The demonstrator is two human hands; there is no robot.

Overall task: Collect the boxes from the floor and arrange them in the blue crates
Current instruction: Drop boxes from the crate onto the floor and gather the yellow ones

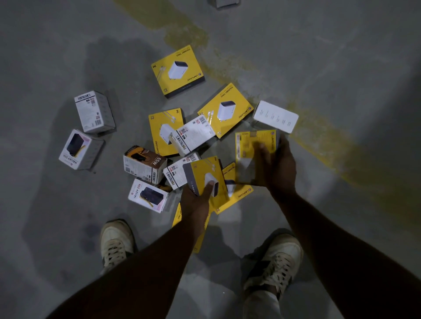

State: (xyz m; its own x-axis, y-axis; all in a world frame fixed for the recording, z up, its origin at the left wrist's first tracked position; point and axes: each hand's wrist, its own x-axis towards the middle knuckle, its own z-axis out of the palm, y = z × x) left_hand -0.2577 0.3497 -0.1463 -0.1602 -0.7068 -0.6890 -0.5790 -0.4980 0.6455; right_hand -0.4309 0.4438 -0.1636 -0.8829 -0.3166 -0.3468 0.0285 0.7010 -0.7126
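Yellow and white boxes lie scattered on the grey concrete floor (68, 45), some overlapping, between and ahead of the person's two shoes. The left hand (198, 193) has its fingers clamped on a yellow box (206, 169) held just above the pile, and the right hand (276, 168) grips another yellow box (255, 145), blurred. A worn yellow floor line (319, 127) runs diagonally behind the boxes.

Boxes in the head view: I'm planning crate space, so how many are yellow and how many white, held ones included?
Yellow boxes: 7, one held in the left hand, one in the right hand
White boxes: 7
Total: 14, leaving out the cut-off grey thing at the top edge.
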